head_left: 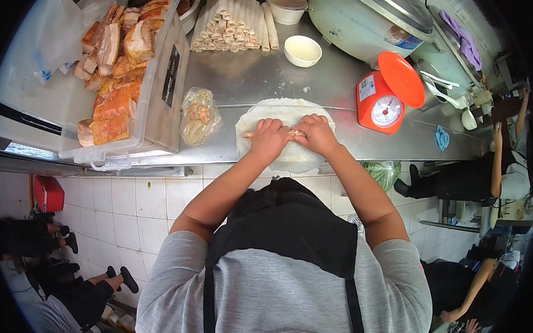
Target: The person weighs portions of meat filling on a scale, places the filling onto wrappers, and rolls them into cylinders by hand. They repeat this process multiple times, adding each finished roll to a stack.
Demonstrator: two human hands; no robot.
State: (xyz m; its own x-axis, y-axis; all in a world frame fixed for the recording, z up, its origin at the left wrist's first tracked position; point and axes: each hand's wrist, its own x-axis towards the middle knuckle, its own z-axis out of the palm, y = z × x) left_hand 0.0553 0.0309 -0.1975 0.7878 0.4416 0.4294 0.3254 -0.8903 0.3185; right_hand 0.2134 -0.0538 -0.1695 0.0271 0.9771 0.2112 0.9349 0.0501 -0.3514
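A round, thin white wrapper sheet (pixel 282 107) lies on the steel counter in front of me, its near part hanging toward the edge. Across its middle runs a narrow strip of pinkish meat filling (pixel 293 134). My left hand (pixel 269 139) is closed over the left part of the strip, and one end sticks out past it. From the other side, my right hand (pixel 317 134) has its fingers curled on the strip, close to the left. Both hands hide much of the filling. A clear plastic bag of filling (pixel 199 116) lies left of the wrapper.
Rolled wrappers (pixel 229 22) are stacked behind, near a small cream bowl (pixel 302 50). A clear bin (pixel 167 105) of roasted pork (pixel 118 110) stands left. At right are a red scale (pixel 375 105) and a large pot (pixel 367 25). Other people stand at both sides.
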